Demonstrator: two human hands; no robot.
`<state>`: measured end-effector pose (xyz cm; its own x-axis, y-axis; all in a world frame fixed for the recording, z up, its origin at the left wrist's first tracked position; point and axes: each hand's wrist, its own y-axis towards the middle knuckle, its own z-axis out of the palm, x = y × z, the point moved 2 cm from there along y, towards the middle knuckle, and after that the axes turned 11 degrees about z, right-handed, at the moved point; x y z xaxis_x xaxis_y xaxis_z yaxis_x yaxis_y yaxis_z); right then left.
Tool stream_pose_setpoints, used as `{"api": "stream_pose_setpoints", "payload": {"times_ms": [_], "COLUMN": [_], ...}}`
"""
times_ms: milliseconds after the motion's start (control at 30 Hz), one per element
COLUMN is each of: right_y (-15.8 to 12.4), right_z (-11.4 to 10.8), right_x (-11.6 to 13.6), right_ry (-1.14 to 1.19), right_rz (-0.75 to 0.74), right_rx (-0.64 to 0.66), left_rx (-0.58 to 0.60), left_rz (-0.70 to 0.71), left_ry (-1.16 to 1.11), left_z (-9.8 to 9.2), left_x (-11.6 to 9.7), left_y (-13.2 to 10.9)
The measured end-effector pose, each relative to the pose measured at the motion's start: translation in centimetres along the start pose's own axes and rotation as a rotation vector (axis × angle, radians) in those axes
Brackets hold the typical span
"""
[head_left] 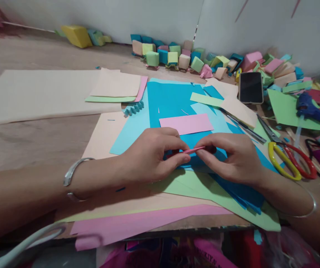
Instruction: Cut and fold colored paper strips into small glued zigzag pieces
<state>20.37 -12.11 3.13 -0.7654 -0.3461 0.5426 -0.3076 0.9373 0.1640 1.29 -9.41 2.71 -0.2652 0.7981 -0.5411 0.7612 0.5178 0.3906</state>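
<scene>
Between my two hands is a thin folded strip of pink paper [191,150], seen nearly edge-on. My left hand [162,154] pinches its left end between thumb and fingers. The right end sits in the thumb-and-finger pinch of my right hand [229,154]. Just beyond the fingers, a flat pink paper rectangle [186,124] lies on a dark blue sheet [173,98]. A pleated light blue paper strip [133,108] rests to the left of that sheet. Light green paper [193,186] spreads beneath my hands.
Scissors [284,160] with yellow and red handles lie right of my right hand, near a pen [243,126]. Farther back are a phone [250,88] and a blue glue gun [313,108]. Several small paper boxes [172,58] line the wall. The table's edge [176,232] runs close in front.
</scene>
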Motion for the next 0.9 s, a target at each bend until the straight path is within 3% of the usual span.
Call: {"api": "stream_pose_setpoints", "payload": {"times_ms": [133, 433, 667, 900], "right_y": [-0.2, -0.3, -0.3, -0.2], "right_z": [0.3, 0.8, 1.1, 1.2], "right_x": [0.5, -0.1, -0.3, 0.0], "right_ry": [0.025, 0.321, 0.437, 0.376], "right_rz": [-0.011, 0.212, 0.257, 0.251], "right_rx": [0.000, -0.017, 0.022, 0.031], "left_rx": [0.023, 0.005, 0.110, 0.086], "left_rz": [-0.018, -0.191, -0.249, -0.216], "left_ry": [-0.061, -0.272, -0.514, -0.330], "left_z": [0.0, 0.3, 0.6, 0.5], "left_x": [-0.2, 0.4, 0.3, 0.4], "left_y": [0.0, 0.1, 0.0, 0.0]}}
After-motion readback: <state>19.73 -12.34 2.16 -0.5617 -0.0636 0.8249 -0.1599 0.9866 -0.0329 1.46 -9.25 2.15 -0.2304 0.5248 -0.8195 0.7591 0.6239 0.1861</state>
